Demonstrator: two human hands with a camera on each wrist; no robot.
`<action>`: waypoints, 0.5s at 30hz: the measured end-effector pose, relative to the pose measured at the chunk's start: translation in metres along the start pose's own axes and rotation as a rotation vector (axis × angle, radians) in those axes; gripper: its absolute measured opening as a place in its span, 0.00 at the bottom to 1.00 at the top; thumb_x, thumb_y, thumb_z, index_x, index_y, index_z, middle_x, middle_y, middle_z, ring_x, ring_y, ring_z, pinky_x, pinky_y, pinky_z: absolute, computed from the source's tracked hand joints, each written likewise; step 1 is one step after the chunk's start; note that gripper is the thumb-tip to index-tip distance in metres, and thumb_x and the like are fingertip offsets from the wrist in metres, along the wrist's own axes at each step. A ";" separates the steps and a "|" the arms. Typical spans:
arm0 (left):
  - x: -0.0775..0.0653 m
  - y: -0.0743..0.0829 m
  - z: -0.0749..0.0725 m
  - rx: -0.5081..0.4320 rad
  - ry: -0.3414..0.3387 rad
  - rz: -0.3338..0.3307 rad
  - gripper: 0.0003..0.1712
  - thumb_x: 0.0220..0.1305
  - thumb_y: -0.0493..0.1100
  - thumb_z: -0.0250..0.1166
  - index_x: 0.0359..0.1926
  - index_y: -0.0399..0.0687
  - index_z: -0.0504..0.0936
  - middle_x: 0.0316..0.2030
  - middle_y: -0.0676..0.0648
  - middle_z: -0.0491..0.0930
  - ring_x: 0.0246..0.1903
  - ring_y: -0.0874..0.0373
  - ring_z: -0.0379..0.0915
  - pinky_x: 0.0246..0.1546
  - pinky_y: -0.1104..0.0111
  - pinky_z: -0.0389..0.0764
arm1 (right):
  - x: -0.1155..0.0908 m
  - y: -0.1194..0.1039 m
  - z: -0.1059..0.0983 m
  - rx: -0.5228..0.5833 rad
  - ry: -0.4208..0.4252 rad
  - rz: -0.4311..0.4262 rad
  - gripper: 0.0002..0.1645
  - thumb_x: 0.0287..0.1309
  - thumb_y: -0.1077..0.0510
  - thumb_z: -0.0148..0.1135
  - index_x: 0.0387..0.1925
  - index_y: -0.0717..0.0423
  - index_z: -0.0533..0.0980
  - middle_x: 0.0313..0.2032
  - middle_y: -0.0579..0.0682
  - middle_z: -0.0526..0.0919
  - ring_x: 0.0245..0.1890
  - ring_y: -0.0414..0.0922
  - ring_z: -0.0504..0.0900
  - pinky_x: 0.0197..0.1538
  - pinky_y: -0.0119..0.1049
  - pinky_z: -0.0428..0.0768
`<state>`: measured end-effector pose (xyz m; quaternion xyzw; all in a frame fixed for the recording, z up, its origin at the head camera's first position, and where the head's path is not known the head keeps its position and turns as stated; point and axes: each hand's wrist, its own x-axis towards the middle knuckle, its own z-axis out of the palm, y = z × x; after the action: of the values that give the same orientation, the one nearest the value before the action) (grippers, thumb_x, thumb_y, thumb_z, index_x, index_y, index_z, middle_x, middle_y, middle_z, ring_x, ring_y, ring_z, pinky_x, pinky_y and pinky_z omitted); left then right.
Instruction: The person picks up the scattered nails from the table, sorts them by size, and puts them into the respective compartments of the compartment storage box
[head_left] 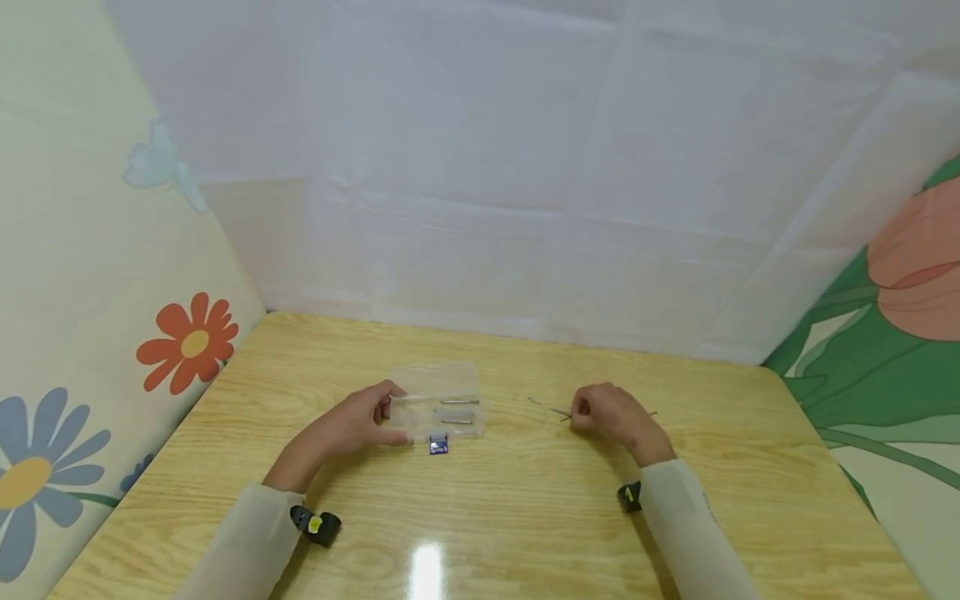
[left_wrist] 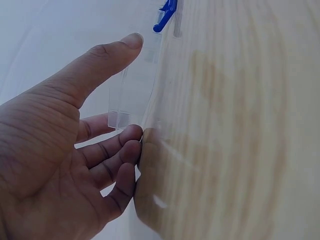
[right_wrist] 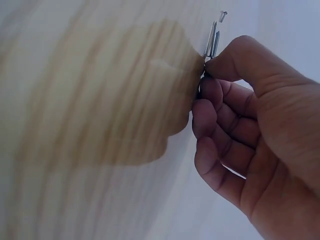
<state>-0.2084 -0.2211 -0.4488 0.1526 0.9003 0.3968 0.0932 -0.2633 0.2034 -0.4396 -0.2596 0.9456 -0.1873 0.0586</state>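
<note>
A clear plastic case (head_left: pixel 401 414) lies with its lid raised on the table, and slim metal tools (head_left: pixel 457 402) rest inside it. Its blue latch (head_left: pixel 438 444) faces the front. My left hand (head_left: pixel 365 421) holds the case by its left end, thumb at the front corner and fingers farther back. To the right, my right hand (head_left: pixel 613 417) pinches thin metal tools (head_left: pixel 558 411) at the table surface. Two pointed metal tips (right_wrist: pixel 212 42) stick out past the thumb in the right wrist view; their exact kind cannot be told.
The wood-grain table (head_left: pixel 495 517) meets a white sheet (head_left: pixel 465 208) at the back. Flower-patterned cloths hang at the left and right. A small metal piece (right_wrist: pixel 223 16) shows beyond the pointed tips in the right wrist view.
</note>
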 end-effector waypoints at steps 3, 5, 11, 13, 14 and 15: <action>0.000 0.000 0.000 0.002 0.002 -0.001 0.39 0.54 0.48 0.82 0.60 0.34 0.74 0.35 0.46 0.70 0.35 0.52 0.65 0.35 0.61 0.69 | -0.001 0.001 0.000 0.005 -0.005 -0.001 0.07 0.56 0.65 0.65 0.31 0.50 0.82 0.29 0.39 0.80 0.28 0.38 0.75 0.38 0.40 0.78; 0.000 0.000 0.000 0.003 0.002 -0.001 0.39 0.55 0.48 0.82 0.60 0.34 0.75 0.35 0.46 0.70 0.35 0.52 0.65 0.35 0.61 0.69 | -0.001 0.002 0.000 0.007 -0.005 0.002 0.07 0.56 0.65 0.66 0.30 0.49 0.81 0.29 0.39 0.80 0.28 0.38 0.75 0.38 0.40 0.78; 0.000 0.001 0.000 0.006 0.001 0.000 0.39 0.55 0.48 0.82 0.61 0.34 0.74 0.35 0.46 0.70 0.35 0.53 0.65 0.35 0.60 0.69 | -0.001 0.005 0.000 0.015 0.005 -0.012 0.08 0.56 0.65 0.66 0.30 0.48 0.81 0.29 0.39 0.80 0.28 0.37 0.75 0.38 0.40 0.78; 0.000 0.001 0.000 0.007 0.000 0.001 0.39 0.55 0.48 0.82 0.61 0.34 0.74 0.35 0.46 0.70 0.35 0.53 0.65 0.35 0.60 0.69 | -0.001 0.004 0.000 0.019 0.012 -0.016 0.08 0.56 0.66 0.66 0.30 0.48 0.81 0.28 0.39 0.80 0.28 0.37 0.75 0.38 0.39 0.78; 0.000 0.001 0.000 0.008 -0.001 0.001 0.39 0.55 0.48 0.82 0.61 0.34 0.74 0.35 0.46 0.70 0.35 0.53 0.65 0.35 0.60 0.69 | -0.001 0.004 0.000 0.021 0.016 -0.019 0.08 0.56 0.66 0.66 0.29 0.48 0.80 0.28 0.39 0.80 0.28 0.37 0.75 0.38 0.39 0.78; 0.000 0.001 0.000 0.006 -0.002 0.001 0.39 0.55 0.48 0.82 0.61 0.34 0.74 0.35 0.46 0.70 0.35 0.53 0.65 0.35 0.60 0.69 | -0.001 0.003 0.000 0.024 0.019 -0.026 0.08 0.56 0.66 0.66 0.29 0.48 0.80 0.28 0.39 0.80 0.28 0.37 0.76 0.37 0.39 0.78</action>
<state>-0.2087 -0.2208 -0.4482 0.1538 0.9014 0.3939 0.0933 -0.2638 0.2060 -0.4409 -0.2695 0.9403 -0.2017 0.0501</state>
